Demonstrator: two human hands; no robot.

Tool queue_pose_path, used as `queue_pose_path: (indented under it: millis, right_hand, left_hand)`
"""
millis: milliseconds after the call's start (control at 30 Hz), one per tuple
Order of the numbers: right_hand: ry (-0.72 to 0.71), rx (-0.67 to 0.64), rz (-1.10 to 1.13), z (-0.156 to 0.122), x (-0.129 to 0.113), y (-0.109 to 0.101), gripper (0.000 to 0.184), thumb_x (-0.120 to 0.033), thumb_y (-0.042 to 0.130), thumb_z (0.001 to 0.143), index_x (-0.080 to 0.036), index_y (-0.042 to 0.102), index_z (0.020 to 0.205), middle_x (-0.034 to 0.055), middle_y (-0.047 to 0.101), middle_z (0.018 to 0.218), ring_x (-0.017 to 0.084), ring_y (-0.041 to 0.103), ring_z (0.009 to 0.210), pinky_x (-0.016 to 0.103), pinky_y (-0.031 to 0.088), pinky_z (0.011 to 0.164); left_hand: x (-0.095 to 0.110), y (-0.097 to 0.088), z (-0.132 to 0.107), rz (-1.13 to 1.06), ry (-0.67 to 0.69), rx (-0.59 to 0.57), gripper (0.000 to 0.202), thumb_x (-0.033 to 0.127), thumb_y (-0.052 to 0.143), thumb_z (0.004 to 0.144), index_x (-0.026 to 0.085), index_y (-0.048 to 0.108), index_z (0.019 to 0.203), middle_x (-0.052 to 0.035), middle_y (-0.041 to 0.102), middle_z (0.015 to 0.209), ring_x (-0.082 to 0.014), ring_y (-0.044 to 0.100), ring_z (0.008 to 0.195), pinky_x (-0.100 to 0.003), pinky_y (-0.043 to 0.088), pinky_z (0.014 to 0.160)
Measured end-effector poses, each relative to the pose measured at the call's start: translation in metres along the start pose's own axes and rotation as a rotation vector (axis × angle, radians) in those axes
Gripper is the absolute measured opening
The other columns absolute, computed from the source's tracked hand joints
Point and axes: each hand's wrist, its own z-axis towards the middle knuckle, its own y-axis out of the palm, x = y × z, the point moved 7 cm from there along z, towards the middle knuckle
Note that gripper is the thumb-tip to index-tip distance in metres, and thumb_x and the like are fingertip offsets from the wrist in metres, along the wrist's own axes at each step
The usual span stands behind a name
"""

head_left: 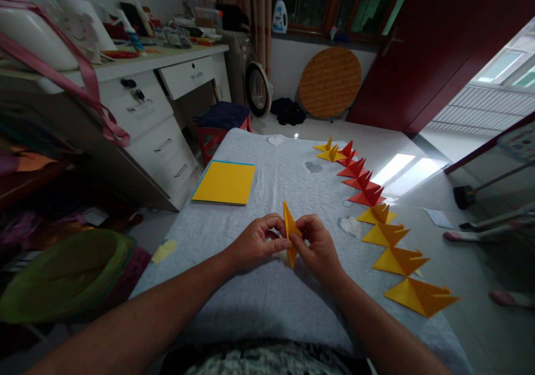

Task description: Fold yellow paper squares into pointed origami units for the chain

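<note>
Between my two hands, over the cloth-covered table (267, 308), is a yellow folded paper (290, 230) held upright, its long point facing away from me. My left hand (261, 240) is closed, pinching the paper's left side between thumb and fingers. From the other side my right hand (315, 244) also grips it, thumb pressed on the fold. A stack of yellow square paper (225, 183) with a blue edge lies beyond my left hand. Along the right side runs a curved row of folded paper pieces, some yellow (401, 259), others red (368, 195).
A white desk (184, 77) with cluttered top stands at the left, a red stool (221, 118) beside it. Behind are a washing machine (240, 52) with its door open and a round wooden board (330, 81). A green basket (71, 274) sits low at left.
</note>
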Motion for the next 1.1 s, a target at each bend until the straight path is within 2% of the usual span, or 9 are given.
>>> queue_pose_path:
  millis: [133, 233, 400, 600, 733, 833, 933, 1100]
  right_hand:
    - [-0.092, -0.043, -0.04, -0.002, -0.015, 0.0, 0.005, -0.024, 0.061, 0.087, -0.023, 0.057, 0.09, 0.0002, 0.06, 0.079, 0.015, 0.059, 0.069, 0.029, 0.05, 0.066]
    - [-0.123, -0.077, -0.041, -0.003, -0.021, 0.0, 0.004, -0.025, 0.06, 0.089, -0.023, 0.059, 0.093, 0.0013, 0.061, 0.082, 0.016, 0.061, 0.073, 0.031, 0.051, 0.069]
    - [-0.111, -0.088, -0.044, -0.001, -0.02, 0.001, 0.012, -0.029, 0.069, 0.085, -0.023, 0.059, 0.088, 0.0008, 0.059, 0.08, 0.016, 0.058, 0.071, 0.03, 0.051, 0.068]
    - [-0.034, -0.115, 0.056, 0.001, -0.018, 0.004, 0.013, -0.032, 0.07, 0.085, -0.023, 0.06, 0.085, 0.0006, 0.06, 0.081, 0.016, 0.059, 0.073, 0.03, 0.054, 0.069]
    - [-0.011, -0.146, 0.064, 0.001, -0.018, 0.006, 0.009, -0.03, 0.067, 0.087, -0.023, 0.061, 0.087, 0.002, 0.062, 0.085, 0.017, 0.061, 0.077, 0.031, 0.055, 0.07]
    - [-0.025, -0.141, 0.023, 0.001, -0.017, 0.006, 0.004, -0.025, 0.065, 0.085, -0.023, 0.062, 0.087, 0.0023, 0.063, 0.085, 0.018, 0.062, 0.078, 0.032, 0.054, 0.071]
    - [-0.035, -0.119, -0.016, 0.001, -0.016, 0.006, 0.006, -0.021, 0.065, 0.083, -0.023, 0.061, 0.087, 0.0019, 0.063, 0.083, 0.018, 0.062, 0.077, 0.032, 0.052, 0.071]
    - [-0.057, -0.095, -0.036, 0.002, -0.016, 0.007, 0.011, -0.02, 0.068, 0.079, -0.023, 0.059, 0.084, 0.0002, 0.06, 0.078, 0.017, 0.058, 0.071, 0.031, 0.05, 0.069]
  left_hand:
    - [0.002, 0.0, 0.001, 0.006, -0.005, 0.013, 0.032, 0.044, 0.077, 0.079, 0.016, 0.061, 0.075, -0.0027, 0.058, 0.086, -0.0179, 0.057, 0.086, -0.029, 0.048, 0.077]
    - [0.002, -0.004, 0.0, 0.054, 0.017, 0.033, 0.025, 0.039, 0.075, 0.081, 0.017, 0.064, 0.076, -0.0032, 0.06, 0.087, -0.0184, 0.058, 0.089, -0.03, 0.047, 0.082]
    - [0.002, -0.009, -0.001, 0.077, 0.029, 0.047, 0.016, 0.033, 0.073, 0.082, 0.017, 0.068, 0.082, -0.0035, 0.062, 0.09, -0.0192, 0.06, 0.091, -0.032, 0.046, 0.086]
    - [0.001, -0.012, 0.0, -0.01, 0.003, 0.069, 0.027, 0.043, 0.073, 0.081, 0.017, 0.064, 0.081, -0.0018, 0.06, 0.082, -0.0179, 0.058, 0.083, -0.031, 0.046, 0.08]
    - [0.001, -0.009, 0.0, -0.029, 0.001, 0.033, 0.035, 0.048, 0.078, 0.075, 0.017, 0.063, 0.08, -0.0024, 0.06, 0.085, -0.0186, 0.06, 0.085, -0.031, 0.049, 0.079]
    - [0.001, -0.008, -0.001, 0.078, 0.018, 0.059, 0.038, 0.044, 0.086, 0.066, 0.017, 0.061, 0.079, -0.0025, 0.061, 0.088, -0.0198, 0.061, 0.087, -0.032, 0.051, 0.079]
    - [0.003, -0.009, -0.003, 0.212, 0.055, 0.119, 0.035, 0.038, 0.087, 0.065, 0.018, 0.06, 0.076, -0.0017, 0.061, 0.087, -0.0184, 0.06, 0.085, -0.03, 0.051, 0.078]
    - [0.002, -0.007, -0.003, 0.181, 0.049, 0.135, 0.032, 0.034, 0.085, 0.068, 0.018, 0.059, 0.077, -0.0011, 0.062, 0.084, -0.0185, 0.062, 0.083, -0.032, 0.052, 0.08]
